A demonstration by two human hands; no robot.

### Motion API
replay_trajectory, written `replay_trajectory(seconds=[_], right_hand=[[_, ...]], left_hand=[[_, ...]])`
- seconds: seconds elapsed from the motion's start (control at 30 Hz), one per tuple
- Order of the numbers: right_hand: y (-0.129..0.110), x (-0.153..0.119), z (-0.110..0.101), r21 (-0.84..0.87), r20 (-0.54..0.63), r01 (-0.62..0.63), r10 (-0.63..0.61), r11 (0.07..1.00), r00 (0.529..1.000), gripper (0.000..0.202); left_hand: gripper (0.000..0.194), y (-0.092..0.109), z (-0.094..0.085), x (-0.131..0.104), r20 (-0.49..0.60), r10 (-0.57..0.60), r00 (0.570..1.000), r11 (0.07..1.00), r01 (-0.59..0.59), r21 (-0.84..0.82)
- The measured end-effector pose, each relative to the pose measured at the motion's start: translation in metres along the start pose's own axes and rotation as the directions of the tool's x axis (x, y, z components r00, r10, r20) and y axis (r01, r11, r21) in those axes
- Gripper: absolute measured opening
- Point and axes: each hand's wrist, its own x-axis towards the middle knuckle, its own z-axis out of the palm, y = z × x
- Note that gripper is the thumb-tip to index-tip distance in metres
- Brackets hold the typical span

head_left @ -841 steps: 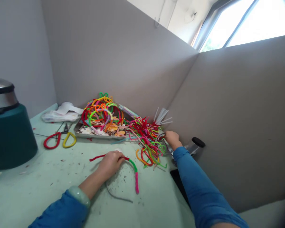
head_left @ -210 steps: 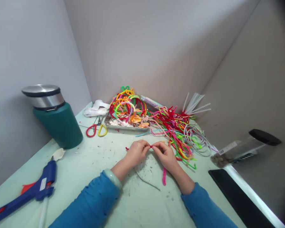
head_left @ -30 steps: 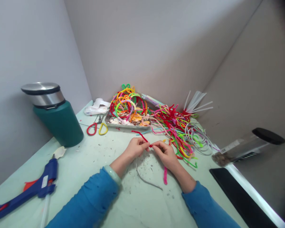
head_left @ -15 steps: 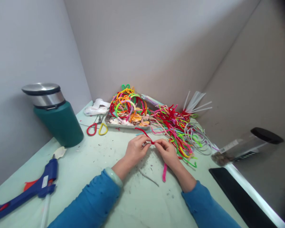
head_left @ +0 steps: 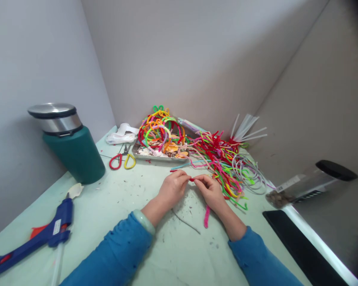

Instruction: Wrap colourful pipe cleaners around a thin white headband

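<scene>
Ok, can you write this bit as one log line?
left hand: pinching red pipe cleaner; right hand: pinching it too; scissors: beside tray; glue gun: on table

Grey walls meet in two corners around a pale green tabletop.

hands: 2, left hand, right hand | red fuzzy strand between them: 1 | thin grey strand: 1 | flask: 1 | glue gun: 1 | scissors: 1 pair | tray: 1 | lidded jar: 1 | translucent sticks: several | heaped strands: too tangled to count
</scene>
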Motion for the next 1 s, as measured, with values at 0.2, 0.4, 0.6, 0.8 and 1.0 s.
replay_trajectory(seconds=[0.2,0.4,0.6,0.8,1.0], right_hand=[[0.0,-0.0004,-0.0003,-0.009,-0.005,0.008,-0.008,1.0,1.0,0.018],[-0.0034,-0.0011,-0.001,-0.002,0.002,0.009,-0.009,1.0,1.0,0.018],[-0.0055,-0.0022,-0.0011,-0.027,0.0,0.018,-0.018,0.999,1.0,0.019],[-0.006,-0.003,-0.0019,-0.021,-0.006,0.02,-0.02,1.0,1.0,0.019],[-0.0062,-0.0025,-0.0016,-0.025,-0.006,0.026,-0.026,0.999,1.0,0.019]], left_hand=[[0.024,0.0017,-0.001,0.0003,0.012,-0.03,0.999,0.999,0.029,0.025],[0.023,0.0009,-0.0009,0.0003,0.019,-0.045,0.999,0.999,0.045,0.013],[0.019,-0.001,-0.0014,0.0014,0.04,-0.089,0.995,0.995,0.091,-0.041],[0.02,0.0007,-0.0024,0.0024,0.041,-0.133,0.99,0.99,0.135,-0.041],[0.022,0.002,-0.0024,0.0026,0.06,-0.166,0.984,0.986,0.168,-0.022]])
